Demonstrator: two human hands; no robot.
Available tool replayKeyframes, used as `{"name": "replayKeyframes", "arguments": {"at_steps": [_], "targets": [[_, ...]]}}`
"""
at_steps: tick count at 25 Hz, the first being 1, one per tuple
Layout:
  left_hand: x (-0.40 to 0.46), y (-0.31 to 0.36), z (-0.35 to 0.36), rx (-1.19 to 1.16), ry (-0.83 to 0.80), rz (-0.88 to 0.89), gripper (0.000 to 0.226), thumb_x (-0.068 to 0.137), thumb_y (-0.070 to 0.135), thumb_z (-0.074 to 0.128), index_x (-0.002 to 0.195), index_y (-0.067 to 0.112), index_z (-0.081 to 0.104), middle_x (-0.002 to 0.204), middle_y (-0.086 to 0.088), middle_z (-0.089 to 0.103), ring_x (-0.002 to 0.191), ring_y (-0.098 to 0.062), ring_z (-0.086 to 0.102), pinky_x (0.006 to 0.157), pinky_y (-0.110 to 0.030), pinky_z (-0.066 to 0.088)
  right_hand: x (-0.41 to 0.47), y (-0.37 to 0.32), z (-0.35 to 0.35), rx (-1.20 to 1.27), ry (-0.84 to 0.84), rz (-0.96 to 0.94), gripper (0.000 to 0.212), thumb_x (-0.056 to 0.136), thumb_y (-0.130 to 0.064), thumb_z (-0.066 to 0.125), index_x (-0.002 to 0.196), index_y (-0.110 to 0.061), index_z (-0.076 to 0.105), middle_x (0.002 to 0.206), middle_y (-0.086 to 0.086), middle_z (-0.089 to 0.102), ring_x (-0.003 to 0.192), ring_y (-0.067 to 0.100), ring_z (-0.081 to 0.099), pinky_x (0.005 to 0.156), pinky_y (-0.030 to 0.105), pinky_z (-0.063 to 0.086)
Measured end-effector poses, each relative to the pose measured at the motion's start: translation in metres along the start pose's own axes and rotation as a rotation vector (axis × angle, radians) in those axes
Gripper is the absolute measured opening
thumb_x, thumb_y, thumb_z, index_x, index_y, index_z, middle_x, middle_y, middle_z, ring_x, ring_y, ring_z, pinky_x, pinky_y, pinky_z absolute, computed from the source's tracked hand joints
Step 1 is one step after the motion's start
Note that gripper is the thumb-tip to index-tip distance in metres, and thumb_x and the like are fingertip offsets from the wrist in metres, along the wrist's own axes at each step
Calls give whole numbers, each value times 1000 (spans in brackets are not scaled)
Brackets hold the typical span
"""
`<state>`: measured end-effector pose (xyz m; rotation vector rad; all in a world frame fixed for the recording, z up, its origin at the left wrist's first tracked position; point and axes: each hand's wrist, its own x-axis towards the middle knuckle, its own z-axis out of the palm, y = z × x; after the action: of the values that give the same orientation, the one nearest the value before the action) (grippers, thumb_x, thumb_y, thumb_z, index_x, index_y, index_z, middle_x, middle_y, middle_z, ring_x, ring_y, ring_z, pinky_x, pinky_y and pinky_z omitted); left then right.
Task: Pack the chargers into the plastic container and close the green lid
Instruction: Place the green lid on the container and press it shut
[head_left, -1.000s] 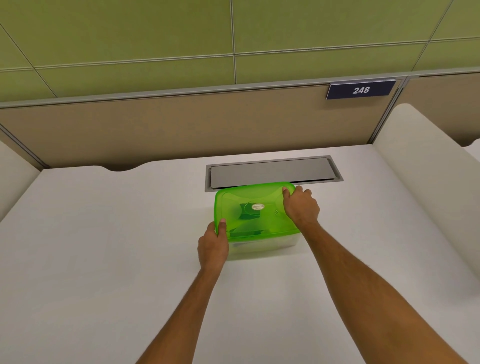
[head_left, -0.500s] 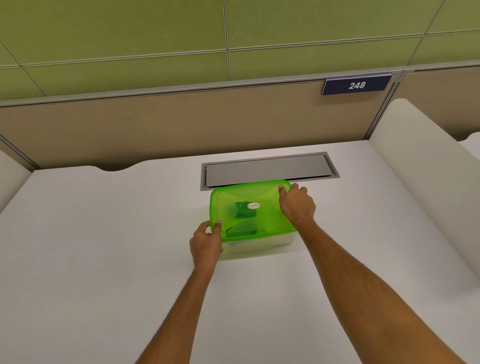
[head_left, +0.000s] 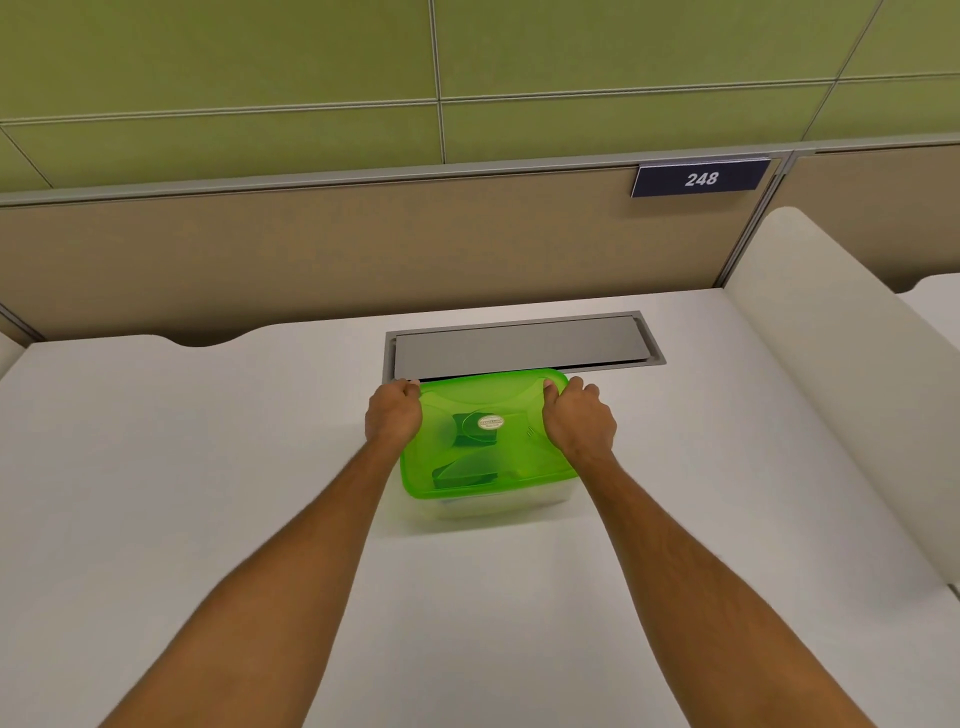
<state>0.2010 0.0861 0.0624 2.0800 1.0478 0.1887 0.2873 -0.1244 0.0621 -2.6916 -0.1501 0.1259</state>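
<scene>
**At the far corners, both hands press the lid home**

On the white table (head_left: 156, 519), just in front of the grey cable hatch (head_left: 519, 345), stands the plastic container (head_left: 498, 506) with the green lid (head_left: 488, 467) laid over it. Going from the left: the left hand (head_left: 393, 415) is curled over the lid's far-left corner, fingers wrapped down over the rim, clamped on lid and box together. Between the hands, dark blocky shapes show through the translucent green, most likely the chargers (head_left: 467, 470) already packed inside; a small round sticker (head_left: 490, 422) sits on the lid's middle. On the right, the right hand (head_left: 576, 421) is closed over the far-right corner in the same way, thumb on top of the lid.

Judging by its look, the box is light, thin-walled plastic: smooth, a little slippery, and flexible enough to bow under pressure. Such a lid probably snaps on rim by rim, so the sound places to hold are the corners and edges, not the soft middle panel. With the far corners pinned, the near edge likely needs pressing next; whether it has seated I cannot tell. The load inside is hard and can shift if the box tilts
</scene>
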Motion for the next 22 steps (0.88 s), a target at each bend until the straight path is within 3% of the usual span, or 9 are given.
{"name": "replayKeyframes", "arguments": {"at_steps": [2, 4, 6, 9, 13, 19, 22], "targets": [[-4, 7, 2, 109, 79, 13, 30, 99, 20, 43, 112, 3, 63, 123, -22, 59, 109, -41, 55, 84, -40, 44, 0, 0, -1, 6, 9, 10, 53, 100, -46, 28, 124, -4, 49, 123, 20, 54, 107, 42, 58, 84, 44, 46], [-12, 16, 3, 304, 118, 148, 30, 96, 20, 48, 121, 7, 57, 135, -20, 48, 119, -40, 45, 92, -48, 41, 0, -1, -1, -11, 19, 3, 52, 100, -46, 28, 124, -4, 50, 122, 19, 55, 106, 41, 58, 83, 43, 46], [-24, 22, 9, 439, 16, 365, 53, 94, 42, 51, 140, 19, 40, 152, -10, 30, 136, -33, 27, 106, -54, 27, -1, -2, -1, -28, 28, -2, 53, 100, -46, 28, 123, -4, 50, 122, 18, 55, 105, 40, 59, 81, 42, 46], [-51, 20, 29, 600, -175, 538, 78, 84, 76, 28, 149, 34, 17, 161, 4, 9, 147, -26, 2, 112, -61, 3, -2, -1, -2, -22, 36, 12, 54, 99, -47, 30, 121, -3, 52, 120, 19, 56, 105, 40, 59, 80, 42, 46], [-62, 6, 41, 689, -135, 573, 90, 72, 87, 2, 149, 40, 6, 161, 8, -2, 147, -25, -7, 111, -65, -4, -4, -2, -3, -23, 51, 17, 60, 96, -54, 31, 118, -3, 53, 117, 19, 59, 104, 40, 59, 81, 42, 45], [-66, 6, 41, 704, -96, 564, 90, 71, 89, 0, 148, 42, 4, 161, 9, -1, 147, -24, -6, 111, -66, -2, -16, 10, -3, -69, -12, 96, 74, 90, -68, 22, 121, -5, 48, 113, 20, 65, 103, 38, 60, 71, 39, 37], [-66, 8, 40, 724, -105, 558, 92, 70, 88, -3, 148, 42, 2, 161, 9, -3, 147, -24, -7, 111, -67, -2, -26, 15, -1, 35, -24, 233, 79, 89, -69, 18, 126, -5, 45, 116, 21, 63, 106, 39, 59, 76, 41, 40]]}}
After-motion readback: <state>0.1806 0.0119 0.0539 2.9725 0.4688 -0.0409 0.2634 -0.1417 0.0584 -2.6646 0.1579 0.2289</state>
